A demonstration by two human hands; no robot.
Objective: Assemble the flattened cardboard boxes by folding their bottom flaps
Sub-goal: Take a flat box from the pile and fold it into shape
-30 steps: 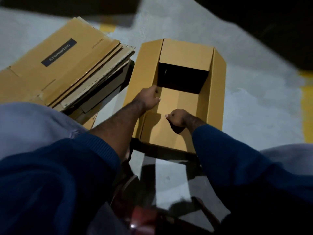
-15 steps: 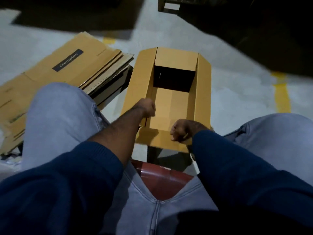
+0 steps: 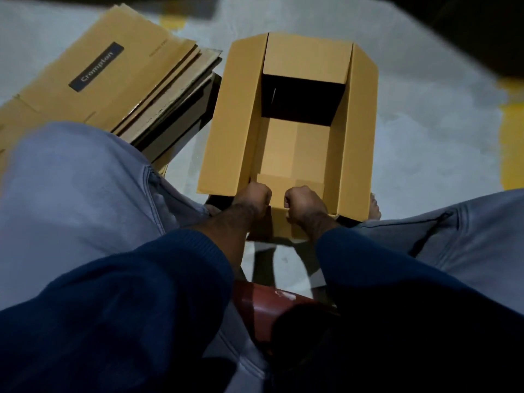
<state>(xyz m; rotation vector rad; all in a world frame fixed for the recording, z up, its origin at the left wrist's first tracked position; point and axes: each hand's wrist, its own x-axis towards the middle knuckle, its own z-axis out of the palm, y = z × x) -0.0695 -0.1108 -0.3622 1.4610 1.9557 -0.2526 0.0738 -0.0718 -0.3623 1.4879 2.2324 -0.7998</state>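
The word "Crompton" runs in pale letters along a dark rectangular label on the top sheet of a stack of flattened cardboard boxes lying at the person's left. The label sits slantwise across the brown face, its lettering climbing toward the sheet's far edge. Farther along the same sheet, close to that far edge, a short line of small dark print is too blurred to make out.

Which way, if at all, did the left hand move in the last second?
Yes. Against the box, the left hand slid from midway along the left flap to the near end flap, gripping it beside the right hand.
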